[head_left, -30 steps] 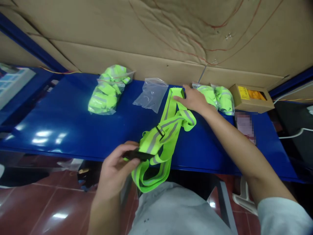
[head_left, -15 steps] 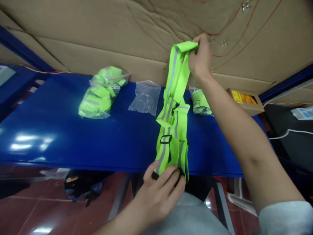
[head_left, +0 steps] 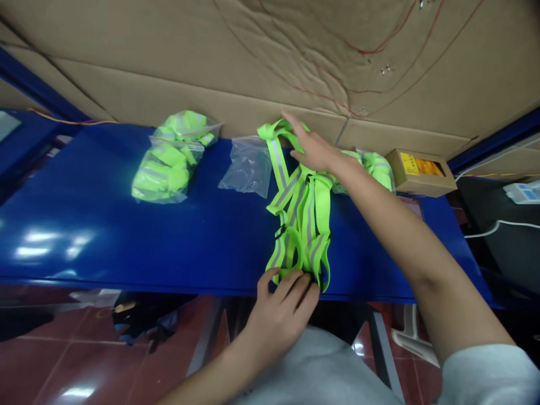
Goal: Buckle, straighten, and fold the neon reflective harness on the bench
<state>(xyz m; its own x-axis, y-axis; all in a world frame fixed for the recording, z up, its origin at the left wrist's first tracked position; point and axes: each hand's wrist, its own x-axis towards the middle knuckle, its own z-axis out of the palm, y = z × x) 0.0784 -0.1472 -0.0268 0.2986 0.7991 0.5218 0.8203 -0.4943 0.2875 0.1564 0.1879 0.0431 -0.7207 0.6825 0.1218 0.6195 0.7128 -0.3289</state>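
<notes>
A neon yellow-green reflective strap vest [head_left: 323, 205] with grey stripes and black buckles lies lengthwise on the blue table. My left hand [head_left: 280, 315] grips its near end at the table's front edge, fingers curled over the straps; the fingertips are partly hidden. At the far end my right hand [head_left: 314, 149] rests against the loosely looped straps, its fingers stretched out and apart. Just left of the vest lies a flat clear plastic bag [head_left: 247, 169], seemingly with nothing inside.
Two bagged vests [head_left: 162, 174] lie to the left on the blue table [head_left: 97, 225]. More bagged green straps [head_left: 379, 169] sit behind my right forearm, beside a cardboard box [head_left: 422, 174] with a yellow label. A cardboard wall [head_left: 169, 50] with red wires stands behind.
My right hand has come down from its raised position and its fingers have opened. The vest's far end has dropped onto the table in loose loops. My left hand stays at the near end.
</notes>
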